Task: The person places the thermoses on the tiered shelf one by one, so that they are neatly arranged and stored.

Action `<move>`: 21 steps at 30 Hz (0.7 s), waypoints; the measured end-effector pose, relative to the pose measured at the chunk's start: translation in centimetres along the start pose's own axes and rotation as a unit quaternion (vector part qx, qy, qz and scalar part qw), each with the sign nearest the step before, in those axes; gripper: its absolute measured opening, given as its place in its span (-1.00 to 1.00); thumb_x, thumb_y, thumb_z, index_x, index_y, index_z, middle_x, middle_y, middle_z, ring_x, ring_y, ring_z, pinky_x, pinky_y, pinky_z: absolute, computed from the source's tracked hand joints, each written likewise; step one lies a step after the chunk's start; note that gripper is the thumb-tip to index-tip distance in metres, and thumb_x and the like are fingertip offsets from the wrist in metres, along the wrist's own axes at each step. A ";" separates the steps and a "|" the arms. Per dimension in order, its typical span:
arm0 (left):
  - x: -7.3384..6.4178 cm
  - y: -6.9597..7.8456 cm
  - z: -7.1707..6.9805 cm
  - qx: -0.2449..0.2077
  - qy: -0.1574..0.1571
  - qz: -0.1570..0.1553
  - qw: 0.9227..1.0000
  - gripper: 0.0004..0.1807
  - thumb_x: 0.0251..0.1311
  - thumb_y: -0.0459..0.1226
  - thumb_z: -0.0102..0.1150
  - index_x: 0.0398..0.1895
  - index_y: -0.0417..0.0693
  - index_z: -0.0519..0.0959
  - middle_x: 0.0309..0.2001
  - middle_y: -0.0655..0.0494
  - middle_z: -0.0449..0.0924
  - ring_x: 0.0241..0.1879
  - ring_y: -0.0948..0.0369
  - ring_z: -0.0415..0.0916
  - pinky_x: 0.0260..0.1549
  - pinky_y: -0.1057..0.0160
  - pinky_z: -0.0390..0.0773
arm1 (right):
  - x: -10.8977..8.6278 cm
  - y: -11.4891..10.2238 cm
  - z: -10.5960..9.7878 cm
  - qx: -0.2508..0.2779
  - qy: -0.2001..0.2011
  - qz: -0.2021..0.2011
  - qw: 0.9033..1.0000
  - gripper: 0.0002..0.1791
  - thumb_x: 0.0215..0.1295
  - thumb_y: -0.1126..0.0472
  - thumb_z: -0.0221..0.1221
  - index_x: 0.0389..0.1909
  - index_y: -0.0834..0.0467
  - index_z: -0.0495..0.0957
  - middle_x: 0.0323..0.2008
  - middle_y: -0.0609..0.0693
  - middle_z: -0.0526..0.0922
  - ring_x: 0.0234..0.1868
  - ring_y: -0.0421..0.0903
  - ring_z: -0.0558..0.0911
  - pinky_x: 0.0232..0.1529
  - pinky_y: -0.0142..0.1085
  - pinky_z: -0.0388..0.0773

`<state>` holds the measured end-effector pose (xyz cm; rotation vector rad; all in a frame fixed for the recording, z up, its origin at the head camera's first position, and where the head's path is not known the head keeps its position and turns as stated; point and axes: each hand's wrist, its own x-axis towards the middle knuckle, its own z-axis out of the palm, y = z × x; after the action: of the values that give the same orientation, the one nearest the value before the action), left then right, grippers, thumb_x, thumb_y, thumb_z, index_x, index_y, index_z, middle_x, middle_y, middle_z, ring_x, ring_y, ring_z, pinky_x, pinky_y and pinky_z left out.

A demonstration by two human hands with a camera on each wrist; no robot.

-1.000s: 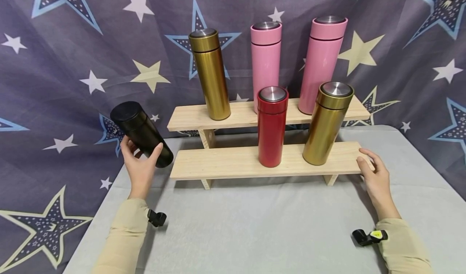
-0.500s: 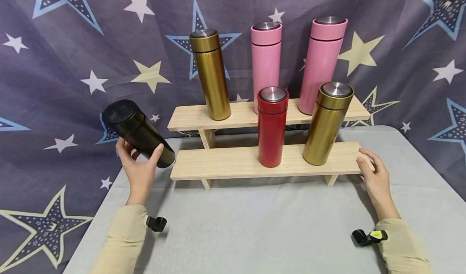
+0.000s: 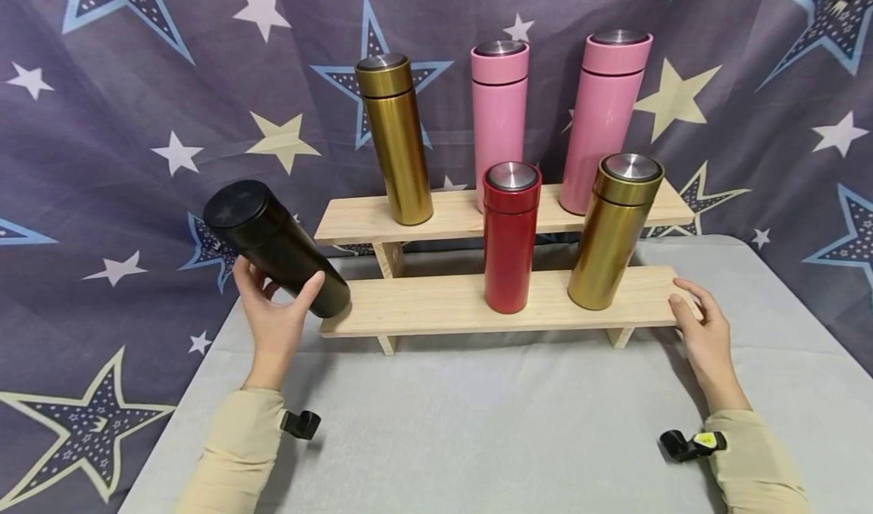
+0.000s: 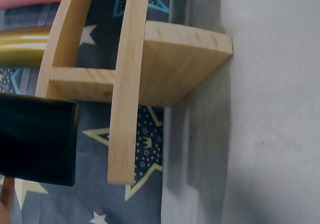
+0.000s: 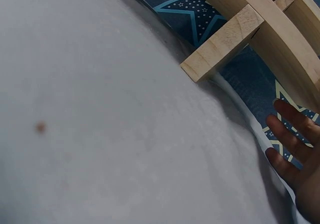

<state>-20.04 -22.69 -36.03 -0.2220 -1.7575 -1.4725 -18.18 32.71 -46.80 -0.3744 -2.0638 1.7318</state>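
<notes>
My left hand [image 3: 276, 328] grips a black thermos bottle [image 3: 283, 249], thumb on its near side and fingers on the far side. The bottle leans with its lid to the left. In the left wrist view, a gap separates its base [image 4: 40, 139] from the lower board [image 4: 122, 134]. My right hand [image 3: 705, 340] holds the right end of the two-tier wooden shelf [image 3: 423, 305], thumb and a finger on top. Several fingers [image 5: 292, 136] show beneath the board in the right wrist view. A red bottle [image 3: 510, 249] and a gold bottle [image 3: 610, 241] stand upright on the lower tier.
On the upper tier stand another gold bottle [image 3: 397, 146] and two pink bottles, one central [image 3: 499, 120] and one at right [image 3: 607, 120]. A grey cloth [image 3: 505, 423] covers the table. Behind hangs a star-patterned curtain [image 3: 218, 82].
My left hand first tilts the black bottle further left, then moves it right, bringing its base over the left end of the lower tier. My right hand stays put.
</notes>
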 end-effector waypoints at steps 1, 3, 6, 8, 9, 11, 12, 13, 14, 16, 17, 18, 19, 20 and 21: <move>-0.1 0.1 0.1 -0.001 -0.006 0.002 1.000 -0.15 -0.09 -0.55 0.43 0.33 -0.13 0.27 0.07 0.20 0.46 0.06 0.19 0.42 0.01 0.32 0.39 | 0.0 0.0 0.0 -0.003 0.000 -0.001 1.000 -0.58 0.44 0.12 0.15 0.29 -0.08 0.50 -0.27 -0.39 0.55 -0.33 -0.43 0.53 -0.32 -0.60 0.44; -0.2 0.3 0.4 -0.002 -0.015 0.008 1.000 -0.15 -0.10 -0.56 0.43 0.32 -0.14 0.28 0.07 0.21 0.46 0.05 0.19 0.43 0.01 0.32 0.41 | 0.0 0.0 0.0 -0.012 0.000 -0.004 1.000 -0.58 0.45 0.10 0.15 0.29 -0.09 0.50 -0.27 -0.40 0.55 -0.33 -0.43 0.52 -0.32 -0.60 0.43; -0.4 0.4 0.8 -0.006 -0.024 0.018 1.000 -0.14 -0.13 -0.56 0.46 0.31 -0.12 0.29 0.06 0.22 0.47 0.05 0.18 0.44 0.01 0.33 0.41 | -0.1 -0.1 0.1 -0.026 0.001 -0.010 1.000 -0.58 0.46 0.08 0.13 0.30 -0.09 0.49 -0.27 -0.40 0.54 -0.33 -0.43 0.52 -0.33 -0.60 0.43; -0.5 0.4 1.1 -0.010 -0.029 0.029 0.999 -0.13 -0.15 -0.56 0.47 0.30 -0.12 0.30 0.05 0.20 0.47 0.03 0.17 0.45 0.00 0.33 0.43 | -0.1 -0.1 0.1 -0.030 0.002 -0.015 0.999 -0.58 0.46 0.07 0.13 0.30 -0.10 0.49 -0.27 -0.41 0.54 -0.33 -0.44 0.52 -0.33 -0.60 0.43; -0.6 0.4 1.2 -0.011 -0.033 0.035 0.999 -0.13 -0.16 -0.56 0.48 0.30 -0.13 0.30 0.06 0.19 0.47 0.03 0.16 0.45 0.00 0.32 0.43 | -0.2 -0.1 0.1 -0.031 0.001 -0.016 0.999 -0.58 0.46 0.07 0.13 0.30 -0.09 0.49 -0.26 -0.40 0.54 -0.33 -0.43 0.52 -0.33 -0.60 0.44; -0.7 0.5 1.6 -0.016 -0.041 0.044 0.998 -0.12 -0.17 -0.57 0.48 0.30 -0.16 0.29 0.07 0.18 0.47 0.02 0.15 0.46 -0.01 0.32 0.45 | -0.2 -0.1 0.1 -0.030 0.000 -0.019 0.999 -0.58 0.46 0.07 0.13 0.30 -0.09 0.49 -0.26 -0.40 0.53 -0.33 -0.43 0.52 -0.32 -0.60 0.44; -0.8 0.5 1.7 -0.018 -0.045 0.046 0.998 -0.12 -0.18 -0.58 0.48 0.29 -0.18 0.29 0.07 0.18 0.46 0.02 0.16 0.46 -0.01 0.32 0.45 | -0.2 -0.1 0.1 -0.031 -0.002 -0.020 0.999 -0.58 0.46 0.06 0.12 0.30 -0.09 0.49 -0.25 -0.40 0.53 -0.32 -0.43 0.52 -0.32 -0.60 0.44; -0.9 0.6 1.9 -0.020 -0.049 0.046 0.998 -0.12 -0.18 -0.59 0.47 0.29 -0.20 0.29 0.07 0.19 0.46 0.02 0.16 0.46 -0.01 0.32 0.45 | -0.3 -0.2 0.0 -0.031 -0.004 -0.021 0.999 -0.58 0.46 0.06 0.12 0.30 -0.10 0.49 -0.24 -0.40 0.53 -0.32 -0.44 0.53 -0.31 -0.60 0.44; -1.0 0.7 2.0 -0.019 -0.055 0.045 0.997 -0.12 -0.19 -0.60 0.47 0.30 -0.22 0.29 0.08 0.20 0.45 0.02 0.17 0.46 -0.01 0.32 0.45 | -0.3 -0.2 0.0 -0.031 -0.005 -0.021 0.999 -0.57 0.46 0.05 0.13 0.31 -0.10 0.48 -0.23 -0.40 0.53 -0.32 -0.43 0.53 -0.31 -0.60 0.44; -1.1 1.0 2.4 -0.019 -0.065 0.040 0.997 -0.13 -0.20 -0.62 0.45 0.28 -0.28 0.29 0.07 0.24 0.44 0.01 0.19 0.45 -0.01 0.32 0.44 | -0.2 -0.2 0.0 -0.032 -0.004 -0.021 0.999 -0.57 0.46 0.05 0.13 0.31 -0.11 0.49 -0.24 -0.41 0.53 -0.32 -0.44 0.52 -0.31 -0.60 0.44; -1.2 1.5 2.7 -0.019 -0.069 0.037 0.997 -0.14 -0.21 -0.63 0.45 0.27 -0.30 0.29 0.06 0.25 0.44 0.00 0.21 0.45 -0.02 0.33 0.44 | -0.2 -0.2 0.0 -0.032 -0.004 -0.020 0.999 -0.57 0.46 0.05 0.13 0.31 -0.11 0.49 -0.24 -0.41 0.53 -0.32 -0.44 0.52 -0.31 -0.60 0.44; -1.4 1.9 2.9 -0.018 -0.076 0.034 0.996 -0.15 -0.20 -0.63 0.44 0.26 -0.33 0.29 0.05 0.26 0.44 -0.01 0.22 0.45 -0.02 0.33 0.44 | -0.2 -0.2 0.0 -0.035 -0.004 -0.020 0.999 -0.57 0.46 0.05 0.13 0.31 -0.11 0.48 -0.23 -0.41 0.52 -0.31 -0.44 0.52 -0.30 -0.60 0.44; -1.4 2.4 3.1 -0.018 -0.082 0.032 0.996 -0.16 -0.20 -0.64 0.43 0.25 -0.37 0.28 0.04 0.28 0.43 -0.01 0.23 0.45 -0.03 0.33 0.44 | -0.2 -0.2 0.0 -0.035 -0.003 -0.018 0.999 -0.57 0.46 0.05 0.13 0.32 -0.10 0.48 -0.23 -0.41 0.52 -0.31 -0.44 0.52 -0.30 -0.60 0.44; -1.5 3.0 3.3 -0.017 -0.089 0.030 0.995 -0.16 -0.20 -0.64 0.43 0.25 -0.40 0.28 0.04 0.30 0.43 -0.01 0.24 0.44 -0.03 0.34 0.44 | -0.2 -0.1 0.0 -0.035 -0.003 -0.017 0.999 -0.57 0.46 0.05 0.13 0.32 -0.11 0.48 -0.24 -0.42 0.53 -0.31 -0.44 0.52 -0.31 -0.60 0.44; -1.6 3.5 3.5 -0.018 -0.096 0.028 0.995 -0.17 -0.19 -0.64 0.43 0.24 -0.42 0.27 0.03 0.31 0.42 -0.02 0.26 0.44 -0.04 0.34 0.44 | -0.2 -0.1 0.0 -0.035 -0.004 -0.016 0.999 -0.57 0.46 0.06 0.13 0.32 -0.11 0.48 -0.24 -0.43 0.52 -0.31 -0.44 0.52 -0.30 -0.60 0.44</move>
<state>-18.51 -17.98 -34.49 -0.4400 -1.8605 -1.4844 -18.04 32.59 -46.70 -0.3552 -2.1283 1.6483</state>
